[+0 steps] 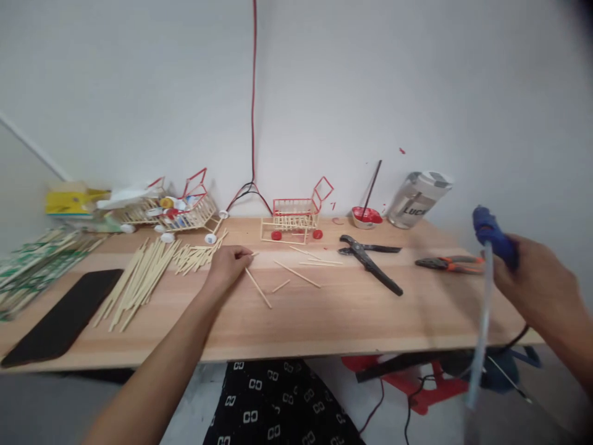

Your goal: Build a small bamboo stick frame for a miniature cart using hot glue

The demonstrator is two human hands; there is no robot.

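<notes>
My left hand point(228, 267) rests low over the table, thumb and fingertips pinched on the end of a small bamboo stick point(254, 254). Just beside it a longer loose stick point(258, 288) lies on the wood. At the right, my right hand point(537, 278) is wrapped around a blue glue gun point(493, 233), raised above the tabletop. A long translucent glue stick point(484, 327) hangs down from the gun. Beyond my left hand stands a miniature shopping cart point(295, 216) of thin sticks, with red-painted edges and red wheels.
Bundles of sticks point(141, 281) and a black slab point(65, 315) lie at left. Two more small carts point(192, 213) hold items behind. Toward the right are black pliers point(370, 262), orange-handled pliers point(451, 264), a red paint cup point(367, 217) and a can point(417, 198). A red stool point(417, 386) is below.
</notes>
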